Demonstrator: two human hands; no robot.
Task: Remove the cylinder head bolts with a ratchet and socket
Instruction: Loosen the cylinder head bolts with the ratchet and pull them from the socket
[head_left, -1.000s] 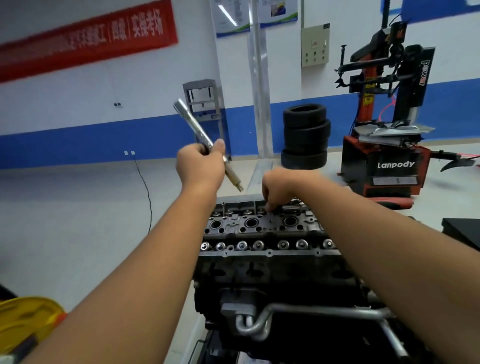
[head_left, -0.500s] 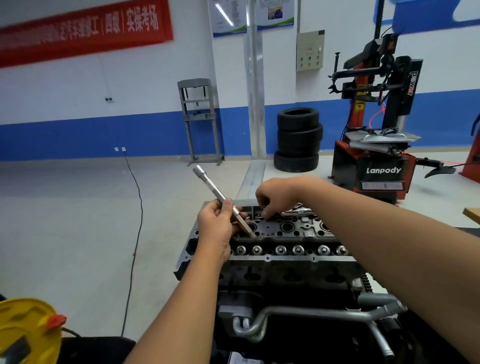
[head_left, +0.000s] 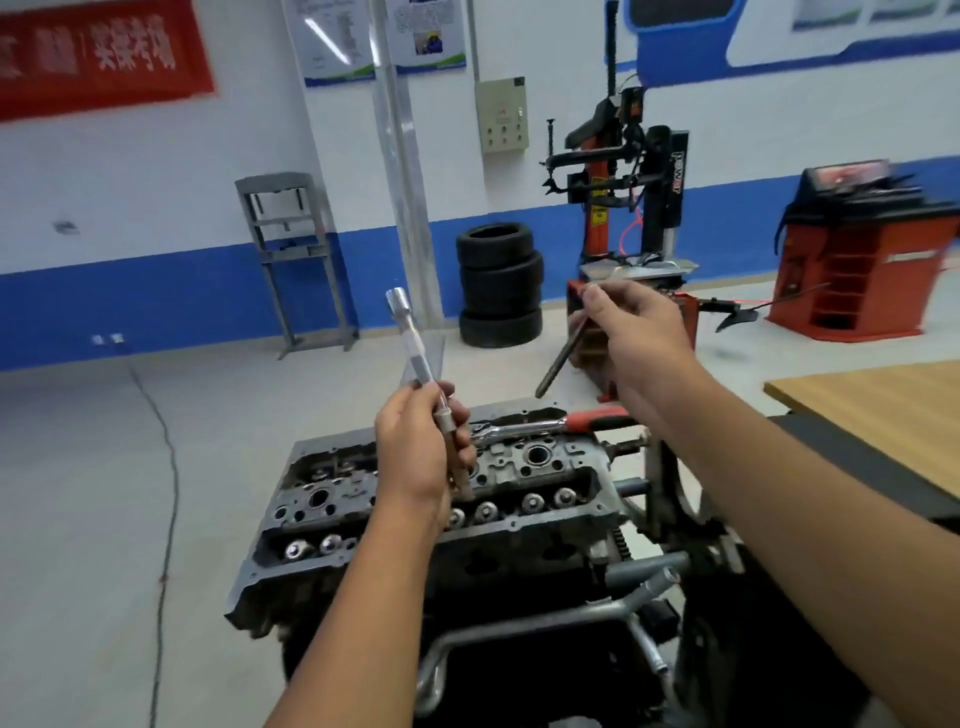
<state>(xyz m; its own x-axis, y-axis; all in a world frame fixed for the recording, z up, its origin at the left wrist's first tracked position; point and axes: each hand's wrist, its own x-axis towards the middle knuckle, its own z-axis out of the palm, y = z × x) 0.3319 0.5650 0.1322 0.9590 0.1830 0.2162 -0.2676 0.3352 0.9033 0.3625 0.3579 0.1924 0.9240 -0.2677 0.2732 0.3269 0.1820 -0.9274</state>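
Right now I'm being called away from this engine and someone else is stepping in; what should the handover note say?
Left hand grips the socket extension, socket end up, above the cylinder head.
Right hand pinches a long bolt, clear of the head.
Ratchet, red handle, lies on the head's far edge.
Done: that bolt is out.
Left: set it aside; any bolts remaining can't be counted from here.

Lower end of the socket extension (head_left: 415, 358) hidden inside the left hand (head_left: 415, 457), bolt (head_left: 558, 356) head covered by right hand (head_left: 631, 332) fingers, cylinder head (head_left: 519, 483) middle behind left wrist, red banner (head_left: 98, 57) lettering blurred, wooden worktop (head_left: 878, 410) cut off at right.
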